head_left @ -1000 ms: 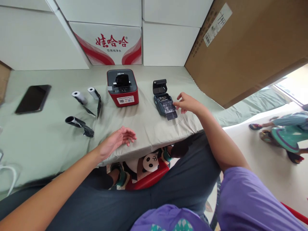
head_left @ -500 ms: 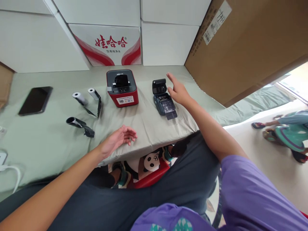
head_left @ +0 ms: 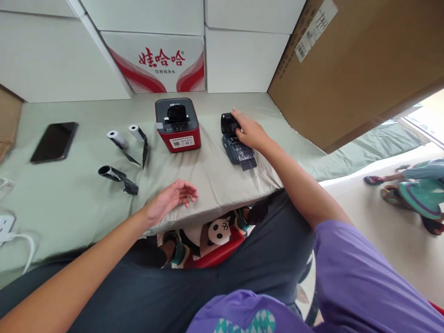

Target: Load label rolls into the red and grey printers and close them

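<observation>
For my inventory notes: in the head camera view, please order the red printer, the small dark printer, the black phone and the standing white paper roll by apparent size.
1. red printer
2. black phone, flat
3. small dark printer, partly covered by the right hand, so places 2 and 3 are unsure
4. white paper roll

Top: purple short-sleeved shirt, teal-and-white diamond print at the chest.
Arms: bare from sleeve to left hand and right hand.
Legs: dark blue-grey trousers.
Feet: teal-strapped sandals.

Bare cloth lies open between red printer and dark printer.
</observation>
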Demonstrator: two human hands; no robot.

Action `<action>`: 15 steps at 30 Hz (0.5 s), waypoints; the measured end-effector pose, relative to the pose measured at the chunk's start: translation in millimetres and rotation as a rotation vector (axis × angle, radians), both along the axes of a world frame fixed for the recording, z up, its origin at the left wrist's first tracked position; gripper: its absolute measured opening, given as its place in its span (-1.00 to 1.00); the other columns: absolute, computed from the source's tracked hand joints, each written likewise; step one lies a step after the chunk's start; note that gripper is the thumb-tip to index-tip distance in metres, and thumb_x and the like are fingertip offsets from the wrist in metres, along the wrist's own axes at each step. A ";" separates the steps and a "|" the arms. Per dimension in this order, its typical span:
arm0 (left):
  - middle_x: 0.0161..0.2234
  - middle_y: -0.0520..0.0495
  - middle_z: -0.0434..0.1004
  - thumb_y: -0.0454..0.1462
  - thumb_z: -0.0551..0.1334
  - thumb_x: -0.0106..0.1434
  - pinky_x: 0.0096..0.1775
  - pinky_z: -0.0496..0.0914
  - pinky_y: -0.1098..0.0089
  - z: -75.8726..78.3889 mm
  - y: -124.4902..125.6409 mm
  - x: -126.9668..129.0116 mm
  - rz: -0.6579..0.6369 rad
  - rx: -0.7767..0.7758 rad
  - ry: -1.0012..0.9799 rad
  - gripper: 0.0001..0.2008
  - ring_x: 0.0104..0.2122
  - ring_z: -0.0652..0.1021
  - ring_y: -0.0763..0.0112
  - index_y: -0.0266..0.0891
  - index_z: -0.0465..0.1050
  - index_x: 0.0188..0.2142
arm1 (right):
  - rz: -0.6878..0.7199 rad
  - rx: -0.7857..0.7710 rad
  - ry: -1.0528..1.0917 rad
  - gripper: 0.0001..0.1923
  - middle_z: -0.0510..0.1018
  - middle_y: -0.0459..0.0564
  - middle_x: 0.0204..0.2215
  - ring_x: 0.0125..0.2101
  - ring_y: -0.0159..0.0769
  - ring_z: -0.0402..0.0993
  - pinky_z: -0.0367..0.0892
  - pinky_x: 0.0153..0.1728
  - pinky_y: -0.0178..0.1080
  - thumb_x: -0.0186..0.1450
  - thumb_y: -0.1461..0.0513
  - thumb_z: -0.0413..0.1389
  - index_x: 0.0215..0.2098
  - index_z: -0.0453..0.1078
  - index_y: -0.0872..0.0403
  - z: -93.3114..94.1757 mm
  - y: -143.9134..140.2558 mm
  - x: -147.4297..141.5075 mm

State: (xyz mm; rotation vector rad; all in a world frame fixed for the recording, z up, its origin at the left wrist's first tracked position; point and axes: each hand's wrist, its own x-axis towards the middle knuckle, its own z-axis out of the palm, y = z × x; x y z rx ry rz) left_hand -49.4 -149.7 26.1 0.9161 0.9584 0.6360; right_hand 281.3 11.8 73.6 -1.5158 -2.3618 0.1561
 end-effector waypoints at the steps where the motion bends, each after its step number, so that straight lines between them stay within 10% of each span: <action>1: -0.20 -0.25 0.62 0.20 0.28 0.26 -0.19 0.41 0.24 1.2 -0.1 0.2 0.000 -0.002 0.003 -0.44 -0.19 0.56 0.15 -0.28 0.55 -0.18 | -0.008 0.011 0.006 -0.28 0.11 0.08 0.51 0.43 -0.01 0.19 0.26 0.34 0.08 0.35 0.27 -0.08 0.48 0.12 0.14 1.1 -4.3 -1.5; 7: -0.19 -0.25 0.62 0.22 0.28 0.25 -0.14 0.41 0.22 4.6 -3.3 -1.4 -0.011 -0.002 0.013 -0.42 -0.17 0.55 0.14 -0.28 0.55 -0.18 | -0.087 -0.032 0.002 -0.43 0.55 0.12 0.24 0.18 0.12 0.50 0.40 0.16 0.13 0.39 0.24 -0.10 0.31 0.40 0.09 1.5 -49.6 1.4; 15: -0.19 -0.26 0.62 0.18 0.27 0.27 -0.20 0.40 0.24 1.1 3.0 2.9 -0.035 -0.001 0.019 -0.46 -0.19 0.55 0.14 -0.28 0.56 -0.18 | -0.063 0.032 0.060 -0.31 0.29 0.05 0.44 0.36 0.04 0.31 0.30 0.30 0.13 0.36 0.29 -0.11 0.45 0.20 0.08 4.3 -34.5 13.6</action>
